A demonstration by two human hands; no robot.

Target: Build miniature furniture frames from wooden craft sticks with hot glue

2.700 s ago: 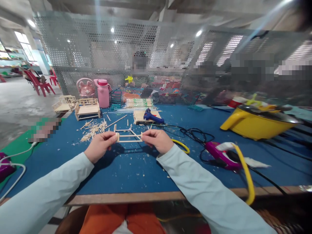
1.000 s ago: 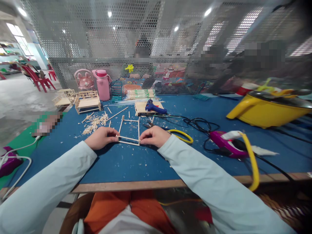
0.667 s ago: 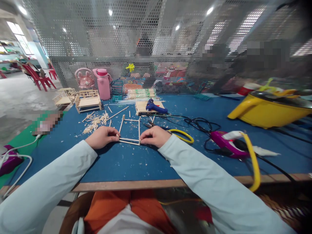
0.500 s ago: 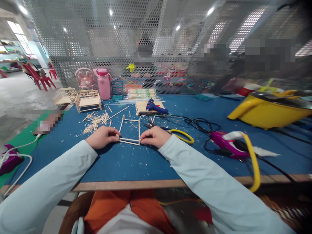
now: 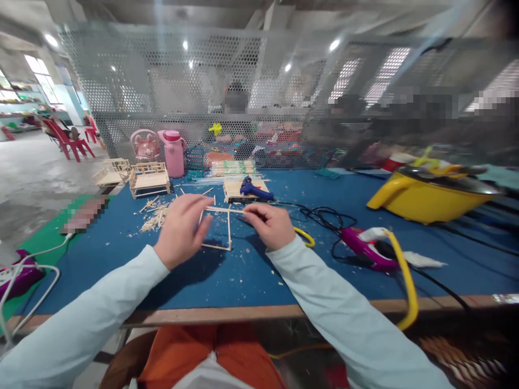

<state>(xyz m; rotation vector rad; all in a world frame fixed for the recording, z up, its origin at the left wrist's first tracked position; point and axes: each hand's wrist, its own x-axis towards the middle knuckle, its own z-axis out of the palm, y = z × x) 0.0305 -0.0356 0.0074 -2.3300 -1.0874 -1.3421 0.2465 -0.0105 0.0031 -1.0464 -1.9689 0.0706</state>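
Observation:
My right hand [image 5: 272, 224] pinches one end of a thin wooden stick [image 5: 225, 210], raised above the table. My left hand [image 5: 183, 229] is at the stick's other end, thumb and fingers apart; its fingertips are at or close to the stick, and I cannot tell whether they touch. Under both hands a four-sided frame of thin sticks [image 5: 230, 232] lies flat on the blue table, partly hidden by my left hand. A yellow-handled tool [image 5: 305, 236] lies mostly covered by my right hand. Cut stick pieces [image 5: 154, 220] are heaped beyond my left hand.
Two small stick-built benches [image 5: 150, 179] stand at the back left, near a pink flask [image 5: 174, 154]. A blue glue gun [image 5: 255, 189] rests on a wooden stick piece. At right are a purple-and-white tool [image 5: 367, 251], black cables and a yellow pot [image 5: 430, 197]. A mesh screen rises behind.
Both hands have lifted off the near side of the frame and moved away from me. A stick is now raised between them. The left thumb and fingers have parted. The view has tilted up slightly.

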